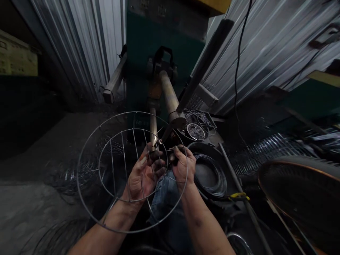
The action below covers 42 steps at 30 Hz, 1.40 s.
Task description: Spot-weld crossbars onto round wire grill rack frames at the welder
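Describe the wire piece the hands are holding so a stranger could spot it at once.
Below the green machine, both hands meet at a round wire frame. It has two concentric rings joined by straight spokes, unlike the coiled wire hoops stacked to its right.

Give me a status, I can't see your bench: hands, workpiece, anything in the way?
Left hand and right hand both gripping the wire guard. Guard held up at the welder arm. Wire ring coil lies right, apart.

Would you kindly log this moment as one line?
left hand: grips wire guard | right hand: pinches guard spoke | welder arm: above hands
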Motion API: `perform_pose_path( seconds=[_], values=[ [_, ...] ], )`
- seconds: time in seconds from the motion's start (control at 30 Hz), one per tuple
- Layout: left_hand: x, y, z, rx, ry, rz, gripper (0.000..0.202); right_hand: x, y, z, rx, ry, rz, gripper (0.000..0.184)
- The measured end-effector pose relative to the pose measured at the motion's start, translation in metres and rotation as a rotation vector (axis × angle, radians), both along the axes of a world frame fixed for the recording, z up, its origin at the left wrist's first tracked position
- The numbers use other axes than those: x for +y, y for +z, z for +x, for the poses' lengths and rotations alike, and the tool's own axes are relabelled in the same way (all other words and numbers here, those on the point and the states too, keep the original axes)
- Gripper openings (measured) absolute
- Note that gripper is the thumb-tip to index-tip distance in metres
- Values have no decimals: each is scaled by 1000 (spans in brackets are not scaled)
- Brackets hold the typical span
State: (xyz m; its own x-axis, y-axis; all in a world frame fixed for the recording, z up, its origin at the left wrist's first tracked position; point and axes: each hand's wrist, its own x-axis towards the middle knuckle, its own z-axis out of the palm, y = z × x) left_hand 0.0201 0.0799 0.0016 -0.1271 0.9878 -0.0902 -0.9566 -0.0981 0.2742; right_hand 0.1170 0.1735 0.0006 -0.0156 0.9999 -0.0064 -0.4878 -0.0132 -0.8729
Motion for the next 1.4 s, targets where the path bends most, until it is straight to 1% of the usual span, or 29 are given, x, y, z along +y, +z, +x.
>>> perform_pose_path(
  seconds=[0.13, 0.27, 0.47, 0.6, 0.77, 0.9, 1.17, 1.4],
  values=[
    [4, 2, -1, -7, -6, 0, 49, 0, 6, -1, 39, 9, -22, 28],
    [3, 2, -2, -21, -20, -9, 47, 0, 4, 0, 32, 7, -15, 27],
    [3, -2, -7, 1, 9, 15, 44, 2, -1, -3, -38, 122, -26, 31],
    [10, -4, -8, -6, 31, -27, 44, 11, -8, -8, -84, 94, -30, 32],
    [21, -4, -9, -1, 56, -36, 44, 26, -13, -14, -102, 36, 39, 29],
    [26, -3, -11, -10, 69, -35, 40, 33, -13, -16, -68, 49, 53, 26],
    [33, -6, -15, 7, 74, -15, 40, 42, -19, -18, -40, 93, 58, 25],
    [34, -10, -17, 7, 69, -6, 35, 44, -14, -22, -62, 101, 66, 26]
  ],
)
